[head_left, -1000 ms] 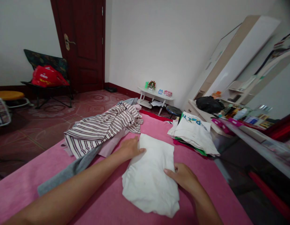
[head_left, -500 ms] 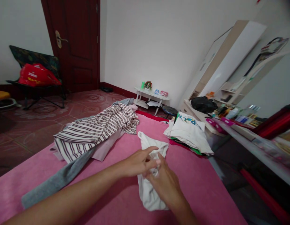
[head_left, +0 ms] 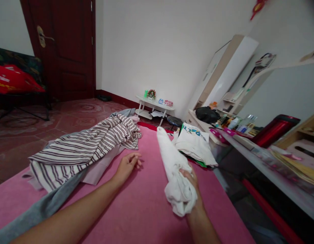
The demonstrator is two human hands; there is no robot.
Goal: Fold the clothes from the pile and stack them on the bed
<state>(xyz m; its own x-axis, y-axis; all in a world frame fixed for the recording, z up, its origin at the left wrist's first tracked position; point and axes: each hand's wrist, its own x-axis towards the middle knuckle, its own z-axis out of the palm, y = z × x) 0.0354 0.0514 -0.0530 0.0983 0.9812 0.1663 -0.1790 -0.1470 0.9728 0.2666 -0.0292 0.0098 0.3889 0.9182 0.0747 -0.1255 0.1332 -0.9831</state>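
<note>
A rolled-up white garment [head_left: 169, 159] is in my right hand [head_left: 191, 178], bunched at its near end and narrowing to a tip that points away from me. My fingers there are wrapped round its right side and partly hidden by the cloth. My left hand [head_left: 128, 164] is apart from the garment, over the pink bed surface [head_left: 141, 206], with its fingers loosely curled and holding nothing. Just beyond that hand lies a black-and-white striped garment [head_left: 88, 147] on top of grey clothing [head_left: 45, 210] and a pale pink piece [head_left: 101, 169].
A stack of folded clothes [head_left: 194, 140], white on top, sits at the bed's far right. Farther right stands a dresser with bottles and a red cylinder [head_left: 276, 130]. A small white table [head_left: 157, 103] stands by the wall, with a round stool [head_left: 174, 121] beside it.
My left hand has let go of the white garment and moved left. My right hand has lifted and turned the now more bunched garment, shifting it right. The view has swung right.
</note>
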